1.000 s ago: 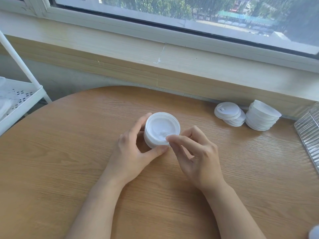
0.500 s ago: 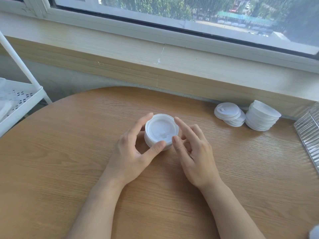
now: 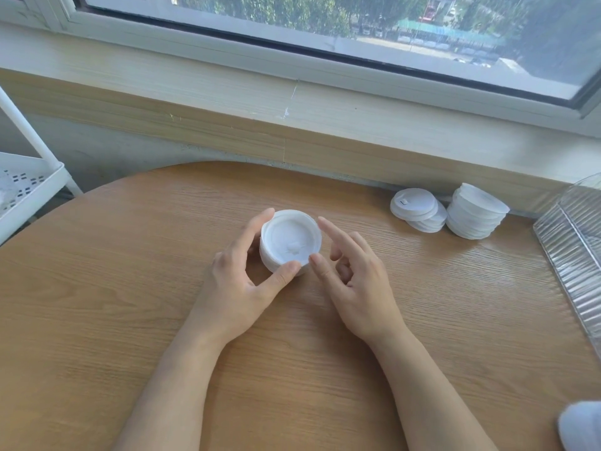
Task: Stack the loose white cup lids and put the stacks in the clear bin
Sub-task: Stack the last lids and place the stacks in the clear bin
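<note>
A short stack of white cup lids (image 3: 290, 237) stands on the round wooden table (image 3: 130, 288) in front of me. My left hand (image 3: 240, 281) grips it, forefinger on the far left rim and thumb on the near rim. My right hand (image 3: 354, 278) hovers just right of the stack with fingers spread, its thumb close to the near rim, holding nothing. Two more lid stacks sit at the back right: a low leaning one (image 3: 418, 209) and a taller one (image 3: 474, 211). The clear ribbed bin (image 3: 572, 255) shows at the right edge.
A window sill and wall run behind the table. A white perforated shelf rack (image 3: 26, 187) stands at the left edge. A white object (image 3: 582, 424) is cut off at the bottom right corner.
My right hand has let go of the top lid and drawn back to the right with its fingers opening. My left hand keeps its hold on the stack.
</note>
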### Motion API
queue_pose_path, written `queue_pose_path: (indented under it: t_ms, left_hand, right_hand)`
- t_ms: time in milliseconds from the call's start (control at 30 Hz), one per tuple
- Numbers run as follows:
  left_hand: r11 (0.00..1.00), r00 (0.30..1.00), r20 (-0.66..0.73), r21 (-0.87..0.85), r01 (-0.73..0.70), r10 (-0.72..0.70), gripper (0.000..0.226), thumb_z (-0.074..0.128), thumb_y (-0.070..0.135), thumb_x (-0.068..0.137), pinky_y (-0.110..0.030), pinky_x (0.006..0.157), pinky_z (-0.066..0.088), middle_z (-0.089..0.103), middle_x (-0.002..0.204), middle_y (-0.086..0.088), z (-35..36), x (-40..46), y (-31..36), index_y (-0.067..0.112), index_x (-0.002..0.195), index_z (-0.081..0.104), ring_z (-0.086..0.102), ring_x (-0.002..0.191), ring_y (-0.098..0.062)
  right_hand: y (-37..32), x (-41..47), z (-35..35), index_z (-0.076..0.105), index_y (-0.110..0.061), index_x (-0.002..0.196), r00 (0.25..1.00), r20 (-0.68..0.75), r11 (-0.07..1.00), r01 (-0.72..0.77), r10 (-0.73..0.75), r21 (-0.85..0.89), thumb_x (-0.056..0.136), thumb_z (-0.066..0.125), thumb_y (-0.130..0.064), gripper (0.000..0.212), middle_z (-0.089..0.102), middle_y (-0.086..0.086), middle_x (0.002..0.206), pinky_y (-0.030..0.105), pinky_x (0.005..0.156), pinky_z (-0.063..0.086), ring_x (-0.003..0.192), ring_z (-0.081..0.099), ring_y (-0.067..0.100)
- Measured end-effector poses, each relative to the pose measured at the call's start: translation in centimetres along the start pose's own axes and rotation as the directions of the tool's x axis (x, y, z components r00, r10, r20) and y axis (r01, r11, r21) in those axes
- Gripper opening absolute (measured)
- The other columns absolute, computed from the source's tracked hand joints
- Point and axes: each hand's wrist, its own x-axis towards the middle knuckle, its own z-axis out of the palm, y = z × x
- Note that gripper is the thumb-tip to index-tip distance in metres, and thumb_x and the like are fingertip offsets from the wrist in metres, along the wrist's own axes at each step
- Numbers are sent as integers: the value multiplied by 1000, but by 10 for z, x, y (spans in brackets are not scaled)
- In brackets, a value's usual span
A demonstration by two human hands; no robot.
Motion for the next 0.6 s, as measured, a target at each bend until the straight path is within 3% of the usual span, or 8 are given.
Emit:
queue_pose_path:
  t_ms: [167, 267, 300, 367, 433, 500, 600]
  left_hand:
    - [999, 1000, -8, -38, 12, -12, 81, 77, 71, 77, -21, 108, 42, 59, 135, 32, 0, 1, -2, 53, 149, 42, 55, 127, 7]
    - [999, 1000, -12, -47, 15, -16, 82, 76, 69, 76, -19, 106, 41, 60, 135, 32, 1, 1, -2, 53, 149, 42, 55, 125, 8]
    - [999, 1000, -11, -48, 12, -13, 83, 75, 70, 74, -17, 105, 41, 59, 134, 34, 1, 1, 0, 54, 148, 42, 55, 124, 9]
    - [999, 1000, -8, -40, 2, -2, 83, 77, 74, 74, -14, 102, 40, 59, 133, 37, 1, 0, 1, 56, 147, 42, 55, 122, 12]
    - [999, 1000, -6, -36, 4, -4, 82, 78, 71, 75, -15, 101, 41, 59, 133, 36, 2, 0, 1, 56, 147, 42, 56, 121, 12]
    - [999, 1000, -9, -37, 8, -9, 82, 79, 70, 76, -17, 102, 41, 60, 134, 34, 1, 0, 2, 55, 148, 42, 56, 120, 12]
    - [999, 1000, -11, -39, 13, -14, 83, 78, 72, 74, -16, 101, 41, 60, 133, 34, 2, -1, 3, 57, 147, 42, 56, 120, 12]
  right_hand:
    - [23, 13, -27, 68, -31, 134, 946, -315, 992, -101, 73, -72, 97, 71, -44, 40, 55, -11, 93, 25, 71, 48, 63, 48, 14]
    - [43, 24, -50, 64, -28, 137, 867, -475, 965, -233, 151, -118, 93, 76, -37, 46, 60, -10, 108, 32, 76, 52, 59, 48, 11]
    - [48, 27, -56, 62, -28, 139, 844, -510, 954, -268, 165, -134, 92, 77, -38, 50, 61, -8, 115, 32, 79, 51, 65, 53, 10]
    - [55, 33, -63, 57, -27, 145, 821, -545, 935, -310, 172, -171, 92, 77, -38, 58, 62, -4, 132, 27, 88, 43, 100, 64, 17]
    - [59, 38, -65, 52, -26, 150, 822, -543, 918, -335, 175, -212, 92, 78, -38, 65, 57, -1, 146, 20, 97, 34, 131, 54, 16]
    - [60, 42, -66, 50, -26, 153, 825, -535, 904, -355, 183, -239, 91, 78, -39, 69, 53, -1, 152, 20, 99, 32, 140, 48, 15]
    - [64, 49, -67, 46, -27, 155, 827, -525, 886, -382, 201, -263, 90, 79, -41, 75, 50, -1, 157, 31, 103, 38, 144, 45, 16]
